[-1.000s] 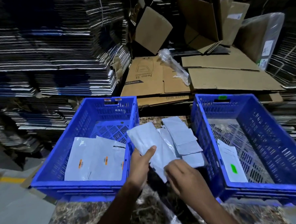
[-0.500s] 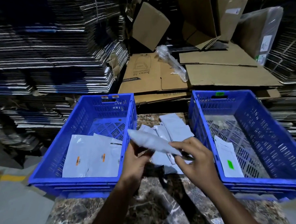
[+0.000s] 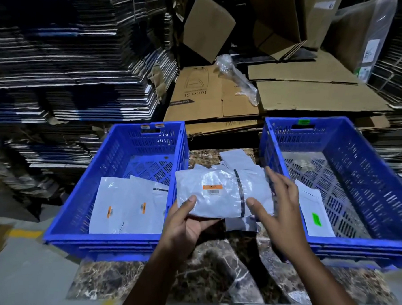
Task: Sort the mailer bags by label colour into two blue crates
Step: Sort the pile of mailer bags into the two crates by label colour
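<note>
A white mailer bag (image 3: 220, 193) with an orange label facing up is held between the two crates by my left hand (image 3: 187, 225), thumb on top at its near left corner. My right hand (image 3: 279, 208) has its fingers spread at the bag's right end, thumb on its near edge. The left blue crate (image 3: 66, 229) holds mailers (image 3: 126, 207) with orange labels. In the right blue crate (image 3: 363, 241) lies a mailer (image 3: 315, 214) with a green label. More unsorted mailers (image 3: 235, 160) lie on the marble slab (image 3: 201, 273) behind the held bag.
Tall stacks of flattened cartons (image 3: 62, 66) rise behind the left crate. Flattened brown boxes (image 3: 215, 98) and a clear plastic wrap (image 3: 238, 78) lie behind the crates. A yellow floor line (image 3: 25, 232) runs at the left.
The bag has been flipped over from label-down to label-up. My right hand has loosened from pinching its right end to fingers spread beside it.
</note>
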Available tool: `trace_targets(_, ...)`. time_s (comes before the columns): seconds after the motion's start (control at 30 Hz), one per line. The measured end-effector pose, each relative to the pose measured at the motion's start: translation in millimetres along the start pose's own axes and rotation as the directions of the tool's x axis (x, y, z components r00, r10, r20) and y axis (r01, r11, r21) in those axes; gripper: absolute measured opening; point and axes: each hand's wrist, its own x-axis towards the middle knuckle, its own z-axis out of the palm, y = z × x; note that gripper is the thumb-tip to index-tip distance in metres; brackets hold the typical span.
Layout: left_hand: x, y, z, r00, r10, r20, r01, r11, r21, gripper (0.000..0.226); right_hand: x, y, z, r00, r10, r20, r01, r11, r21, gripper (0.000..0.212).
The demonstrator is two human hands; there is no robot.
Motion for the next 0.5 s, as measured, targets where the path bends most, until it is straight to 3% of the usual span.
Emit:
trace_targets(0.07, -1, -3, -1, 1.000, 0.013, 0.014, -0.014, 0.998, 0.058, 0.049, 4, 9, -2, 0.988, 0.111, 0.110, -0.126, 0.981, 0.147, 0.067)
trace_targets(0.13, -2, -7, -1, 0.999, 0.021, 0.039, -0.024, 0.997, 0.073, 0.048, 8, 16, -2, 0.977, 0.131, 0.169, -0.171, 0.955, 0.243, 0.066)
trace_targets(0.2, 0, -10, -7, 0.999, 0.022, 0.043, -0.027, 0.993, 0.112, 0.049, 8, 19, 0, 0.981, 0.115, 0.158, -0.152, 0.957, 0.247, 0.070)
trace_targets(0.27, 1, -13, -14, 0.997, 0.073, -0.023, -0.064, 0.963, 0.263, 0.059, 11, 14, -4, 0.989, 0.072, 0.129, -0.097, 0.975, 0.199, 0.065)
trace_targets(0.33, 2, -12, -21, 0.973, 0.204, -0.111, -0.120, 0.850, 0.513, 0.068, 16, 10, -12, 0.990, -0.018, 0.143, -0.002, 0.990, 0.138, 0.059)
trace_targets(0.4, 2, -5, -26, 0.937, 0.340, -0.083, -0.179, 0.668, 0.723, 0.067, 24, 4, -20, 0.958, -0.129, 0.256, 0.119, 0.991, 0.055, 0.060)
trace_targets(0.43, 3, -1, -29, 0.935, 0.353, -0.033, -0.193, 0.584, 0.789, 0.065, 29, 0, -22, 0.930, -0.168, 0.328, 0.179, 0.984, -0.003, 0.063)
trace_targets(0.5, 4, 7, -32, 0.973, 0.215, 0.088, -0.191, 0.522, 0.831, 0.060, 39, -7, -20, 0.883, -0.185, 0.430, 0.247, 0.965, -0.092, 0.066)
